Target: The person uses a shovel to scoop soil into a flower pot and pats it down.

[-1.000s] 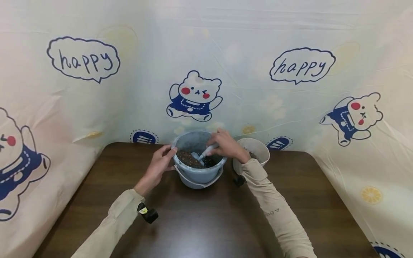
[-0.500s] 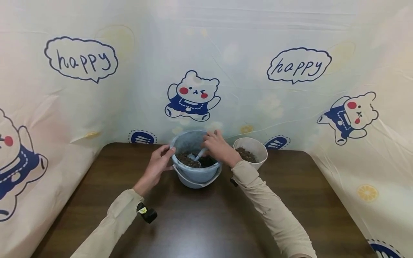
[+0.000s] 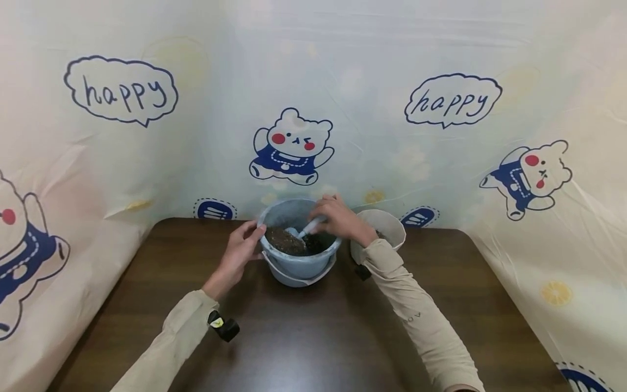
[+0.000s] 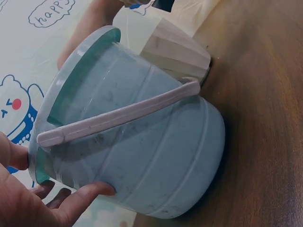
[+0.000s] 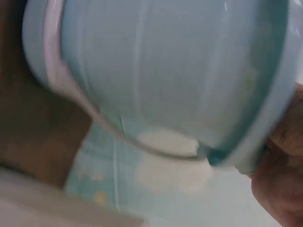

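Observation:
A light-blue plastic bucket (image 3: 300,265) stands on the table, with dark soil (image 3: 285,242) inside. My left hand (image 3: 238,251) grips its left rim. In the left wrist view, the thumb lies over the rim and the fingers press the outer wall of the bucket (image 4: 156,146). My right hand (image 3: 338,219) is over the bucket's right side and holds a small blue shovel (image 3: 311,225) by its handle. The shovel's blade is down in the soil, partly hidden. The right wrist view shows mostly the bucket's wall (image 5: 165,61), with part of the right hand (image 5: 279,179) at the rim.
A white faceted pot (image 3: 392,222) stands just right of the bucket, partly behind my right wrist; some soil shows in it. The bucket's pale carrying handle (image 4: 118,117) hangs down its front. Behind the brown table (image 3: 294,337) hangs a printed cloth (image 3: 362,109).
My right hand and the shovel first shifted left within the bucket, then back to the right. The soil surface has been disturbed. My left hand keeps its hold on the rim.

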Tool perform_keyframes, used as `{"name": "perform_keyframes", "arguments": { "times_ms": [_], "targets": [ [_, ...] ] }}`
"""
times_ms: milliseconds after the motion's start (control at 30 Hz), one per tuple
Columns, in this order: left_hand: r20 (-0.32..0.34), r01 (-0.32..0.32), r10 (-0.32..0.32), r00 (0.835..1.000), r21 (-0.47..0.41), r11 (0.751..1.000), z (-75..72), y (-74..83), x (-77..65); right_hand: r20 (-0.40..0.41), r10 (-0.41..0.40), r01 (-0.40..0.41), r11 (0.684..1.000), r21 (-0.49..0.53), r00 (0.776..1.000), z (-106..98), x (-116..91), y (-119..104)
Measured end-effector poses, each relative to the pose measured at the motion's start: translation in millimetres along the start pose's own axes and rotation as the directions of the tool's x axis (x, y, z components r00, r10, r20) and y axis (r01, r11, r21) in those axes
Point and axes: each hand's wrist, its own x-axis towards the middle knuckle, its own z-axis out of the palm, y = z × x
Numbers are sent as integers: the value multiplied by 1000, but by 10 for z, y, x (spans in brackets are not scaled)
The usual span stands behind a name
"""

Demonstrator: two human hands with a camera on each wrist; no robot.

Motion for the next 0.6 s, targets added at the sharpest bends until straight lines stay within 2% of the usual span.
{"name": "perform_keyframes", "arguments": {
  "times_ms": [133,367,600],
  "targets": [
    [-28,8,-9,1000,-11,1000,-24,10,-33,-46,13,-12,1000,18,999,-66,10,-14],
    [-11,14,-14,1000,-14,1000,7,-17,-22,-93,39,-37,999,24,995,-30,-107,52],
    [-16,10,-10,1000,-6,1000,26,-7,-22,-172,58,-52,998,37,983,-13,-213,117]
  ]
}}
